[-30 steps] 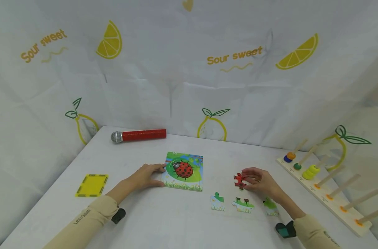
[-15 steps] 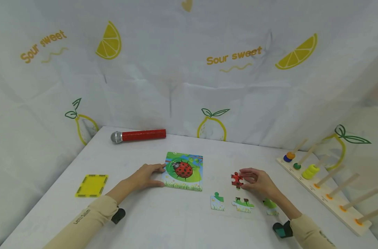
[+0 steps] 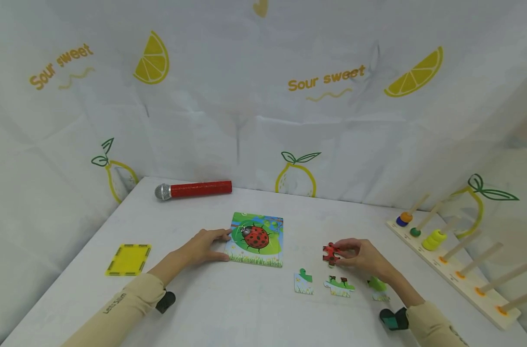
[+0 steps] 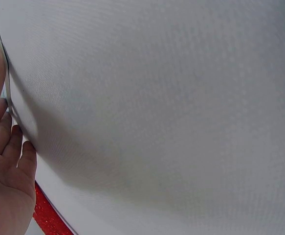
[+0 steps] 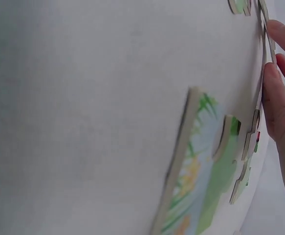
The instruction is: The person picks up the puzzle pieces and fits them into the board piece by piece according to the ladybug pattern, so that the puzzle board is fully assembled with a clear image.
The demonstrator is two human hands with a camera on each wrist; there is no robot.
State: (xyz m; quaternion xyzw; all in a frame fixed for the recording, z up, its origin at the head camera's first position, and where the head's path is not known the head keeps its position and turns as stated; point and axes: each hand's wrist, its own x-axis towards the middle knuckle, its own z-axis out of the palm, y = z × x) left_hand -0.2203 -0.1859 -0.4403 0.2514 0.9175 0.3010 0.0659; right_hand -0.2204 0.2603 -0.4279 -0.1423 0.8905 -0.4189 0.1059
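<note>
A square ladybug picture board [image 3: 256, 239] lies flat at mid-table. My left hand [image 3: 204, 246] rests at its left side, thumb by the lower corner and fingertips along the edge; the left wrist view shows fingers [image 4: 15, 142] beside the board's rim. Between thumb and fingers my right hand [image 3: 365, 258] pinches a red and black jigsaw piece [image 3: 331, 254], whose right part the fingers cover. Nearer lie three green, grassy jigsaw pieces: one with a knob [image 3: 303, 282], a wider one [image 3: 339, 286], and one [image 3: 378, 289] partly under the right wrist, close up [image 5: 193, 161] in the right wrist view.
A red toy microphone [image 3: 194, 190] lies at the back left. A yellow square frame [image 3: 129, 260] is left of the left forearm. Along the right side stands a wooden peg rack [image 3: 454, 274] with coloured beads on three pegs. A printed white cloth [image 3: 246, 130] hangs behind the table.
My right hand has shifted slightly left with the red jigsaw piece, and its upper fingers have come a little lower. The left hand and the board stay where they were.
</note>
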